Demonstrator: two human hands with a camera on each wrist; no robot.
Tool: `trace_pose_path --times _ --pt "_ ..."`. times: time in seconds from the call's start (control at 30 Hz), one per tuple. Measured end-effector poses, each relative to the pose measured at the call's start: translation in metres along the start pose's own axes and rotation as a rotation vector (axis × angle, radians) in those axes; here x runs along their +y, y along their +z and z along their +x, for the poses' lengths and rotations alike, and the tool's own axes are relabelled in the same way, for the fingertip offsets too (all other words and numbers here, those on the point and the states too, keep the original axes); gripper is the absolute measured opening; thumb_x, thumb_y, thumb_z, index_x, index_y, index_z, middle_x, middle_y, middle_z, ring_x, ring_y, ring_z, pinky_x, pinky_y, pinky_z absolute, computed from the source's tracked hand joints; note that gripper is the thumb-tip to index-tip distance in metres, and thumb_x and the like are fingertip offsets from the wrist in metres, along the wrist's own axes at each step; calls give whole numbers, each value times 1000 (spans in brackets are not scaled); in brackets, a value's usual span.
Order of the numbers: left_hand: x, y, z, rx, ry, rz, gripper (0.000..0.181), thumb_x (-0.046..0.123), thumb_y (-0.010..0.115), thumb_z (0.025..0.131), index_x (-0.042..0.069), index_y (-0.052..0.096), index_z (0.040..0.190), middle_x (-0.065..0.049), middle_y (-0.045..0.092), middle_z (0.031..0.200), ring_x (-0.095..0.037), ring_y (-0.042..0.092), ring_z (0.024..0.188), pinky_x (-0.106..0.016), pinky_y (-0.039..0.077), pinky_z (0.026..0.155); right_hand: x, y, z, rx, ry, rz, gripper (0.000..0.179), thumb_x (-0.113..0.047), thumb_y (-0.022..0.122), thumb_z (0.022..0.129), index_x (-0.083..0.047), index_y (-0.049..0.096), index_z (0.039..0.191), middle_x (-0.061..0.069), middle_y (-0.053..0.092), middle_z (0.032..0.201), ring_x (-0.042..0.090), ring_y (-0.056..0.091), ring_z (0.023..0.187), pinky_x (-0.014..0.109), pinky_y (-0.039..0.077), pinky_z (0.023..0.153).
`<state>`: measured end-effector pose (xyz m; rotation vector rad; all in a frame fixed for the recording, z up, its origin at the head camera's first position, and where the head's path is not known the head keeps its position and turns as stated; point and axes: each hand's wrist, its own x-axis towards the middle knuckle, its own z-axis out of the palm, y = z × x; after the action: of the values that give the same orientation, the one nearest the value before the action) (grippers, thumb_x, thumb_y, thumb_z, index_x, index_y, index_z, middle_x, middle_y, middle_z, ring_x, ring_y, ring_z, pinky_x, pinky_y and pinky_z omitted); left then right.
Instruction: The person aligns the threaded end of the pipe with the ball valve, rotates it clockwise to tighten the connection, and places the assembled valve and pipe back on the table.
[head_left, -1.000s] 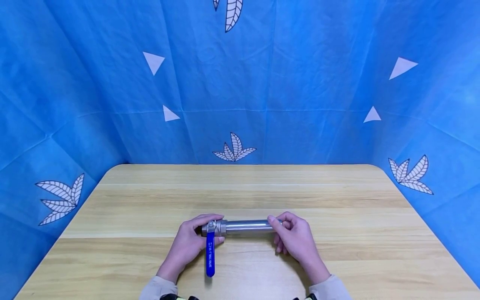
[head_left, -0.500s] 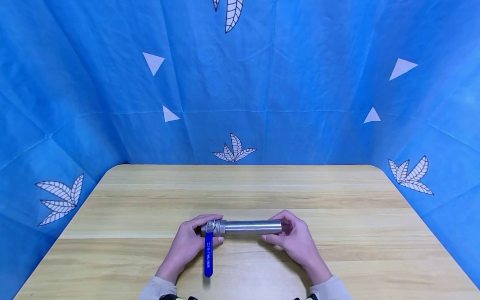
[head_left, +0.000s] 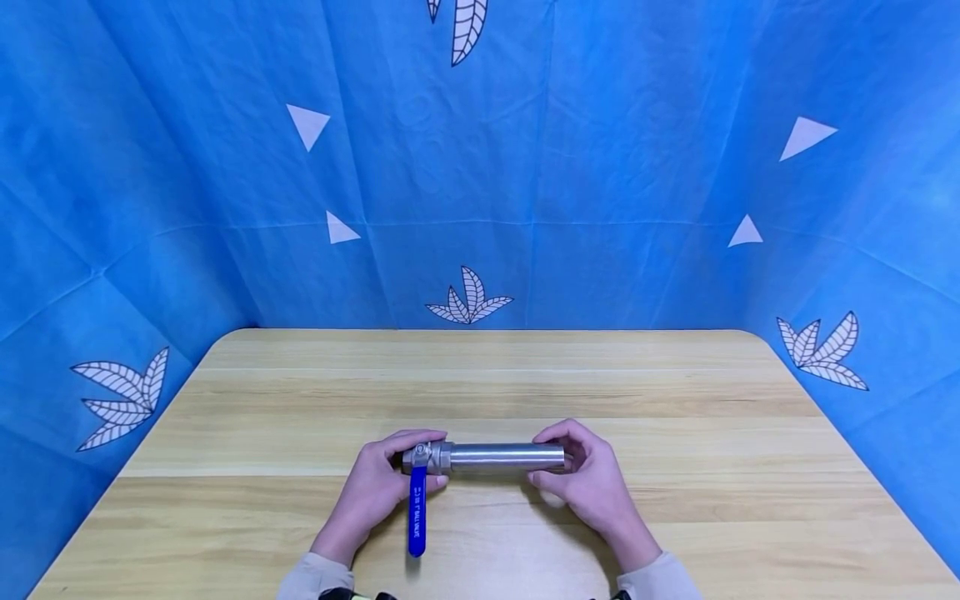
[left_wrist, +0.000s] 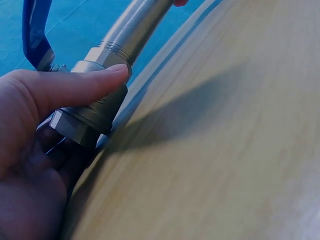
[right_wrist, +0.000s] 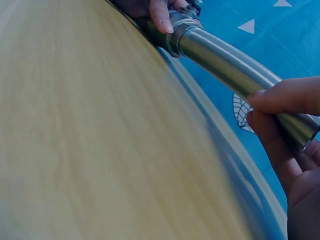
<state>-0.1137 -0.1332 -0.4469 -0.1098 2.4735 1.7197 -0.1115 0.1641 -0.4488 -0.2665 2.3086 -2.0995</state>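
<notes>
In the head view, my left hand (head_left: 375, 483) grips a steel ball valve (head_left: 441, 457) by its body, thumb on the near side and fingers on the far side. The valve's long blue lever handle (head_left: 417, 512) points toward me. A shiny steel pipe (head_left: 498, 455) is joined to the valve's right side and lies level, pointing right. Near the pipe's free end, my right hand (head_left: 600, 487) holds it between thumb and fingers. The right wrist view shows the thumb (right_wrist: 287, 97) against the pipe's side, with the cut end beyond it. The valve's hidden joint threads show partly in the left wrist view.
A pale wood-grain table (head_left: 480, 375) lies beneath the hands and reaches back to a blue cloth backdrop (head_left: 600, 167) printed with white leaves and triangles. The cloth also hangs along both sides. Shadows of the valve and pipe fall on the tabletop.
My right thumb has moved from the top of the pipe's end to its near side, uncovering the end. The blue handle has shifted slightly left. My left hand keeps its grip.
</notes>
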Motion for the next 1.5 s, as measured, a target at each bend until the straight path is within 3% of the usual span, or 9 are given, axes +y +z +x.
trace_pose_path --times 0.5,0.93,1.17,1.5 --pt "1 0 -1 -2 -6 -8 53 17 99 75 39 81 120 9 76 134 -23 64 134 -45 50 113 -2 -2 0 23 53 23 47 10 92 70 2 76 113 17 77 107 16 75 91 26 65 83" --pt "1 0 -2 4 9 6 54 15 99 75 38 81 121 8 76 133 -23 66 131 -44 50 112 -2 -1 1 42 82 14 42 1 92 79 5 76 118 19 78 107 12 76 88 25 65 82" --pt "3 1 -2 4 -2 17 56 16 98 76 38 80 123 9 75 136 -25 64 135 -49 49 114 -3 0 1 76 115 -25 37 -4 93 80 -1 79 114 17 79 103 13 75 86 23 64 80" --pt "4 1 -2 2 -3 12 56 15 98 76 37 80 124 9 75 136 -26 62 137 -52 46 116 -6 2 1 118 182 -118 28 -18 93 84 -9 81 109 7 78 92 14 69 74 24 57 67"
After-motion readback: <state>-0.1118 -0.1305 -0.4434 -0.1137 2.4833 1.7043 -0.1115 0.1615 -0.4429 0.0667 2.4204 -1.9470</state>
